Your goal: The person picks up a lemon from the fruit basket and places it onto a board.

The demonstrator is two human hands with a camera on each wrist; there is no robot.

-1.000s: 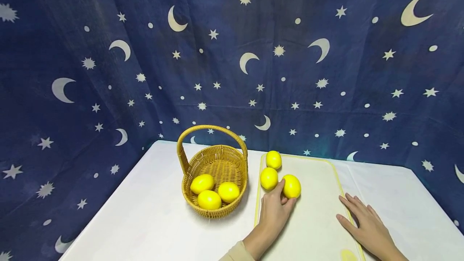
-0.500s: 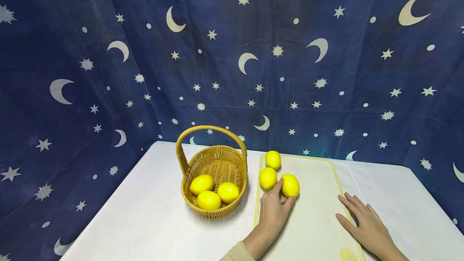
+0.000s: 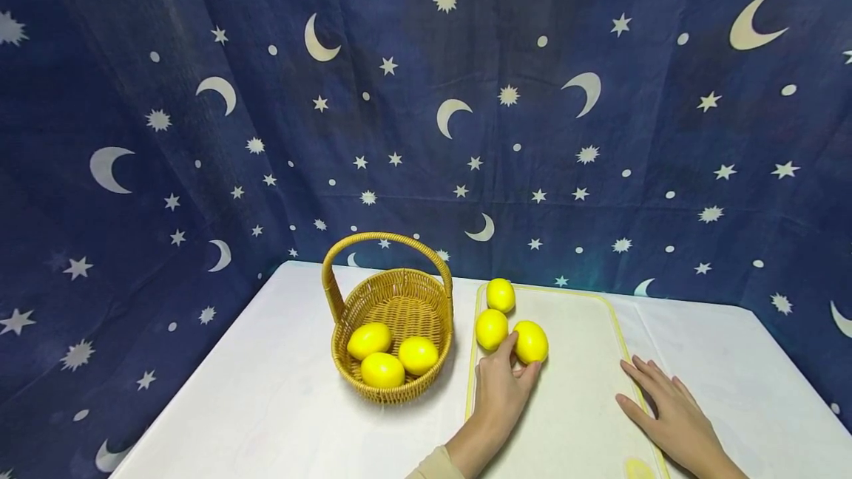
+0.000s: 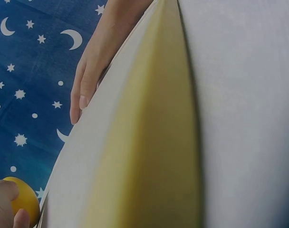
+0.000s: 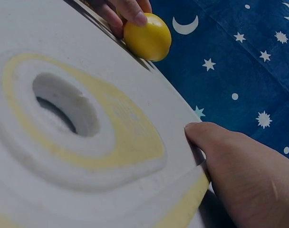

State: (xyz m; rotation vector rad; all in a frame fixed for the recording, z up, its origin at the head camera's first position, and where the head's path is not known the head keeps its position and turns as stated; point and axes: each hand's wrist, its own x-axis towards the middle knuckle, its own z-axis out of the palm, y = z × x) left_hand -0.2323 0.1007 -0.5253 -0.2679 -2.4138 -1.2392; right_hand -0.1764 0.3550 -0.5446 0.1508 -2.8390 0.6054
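Note:
In the head view, my left hand [image 3: 501, 389] pinches a yellow lemon [image 3: 531, 342] between thumb and fingers. That lemon is on the upper left part of a white cutting board [image 3: 566, 405] with a yellow rim. Two more lemons sit just beyond it, a nearer one [image 3: 492, 329] and a farther one [image 3: 501, 295]. My right hand [image 3: 675, 416] rests across the board's right edge with its fingers extended. The right wrist view shows its thumb [image 5: 206, 133] at that edge, with the held lemon [image 5: 148, 37] beyond.
Left of the board stands a wicker basket [image 3: 339, 364] with a tall arched handle [image 3: 386, 236]. Three lemons lie in it. Under everything is a white-covered table [image 3: 266, 405]. A dark blue curtain [image 3: 399, 124] with moons and stars hangs behind. A hole [image 5: 66, 104] pierces the board.

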